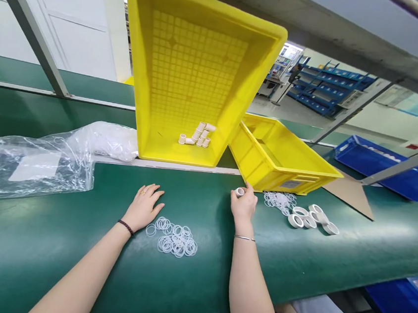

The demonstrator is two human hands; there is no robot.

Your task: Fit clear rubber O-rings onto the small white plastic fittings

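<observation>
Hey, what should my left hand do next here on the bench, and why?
Probably slide the left hand slightly to the right and pick one ring from the pile of clear rings beside its fingertips. The right hand pinches a small white sleeve at its fingertips, while the left lies flat on the green bench holding nothing, and that pile is nearest to it.

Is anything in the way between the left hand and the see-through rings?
Nothing visible. The left hand lies flat on the green table mat, and the pile of thin clear rings sits just beside its fingers, bare mat between.
</observation>
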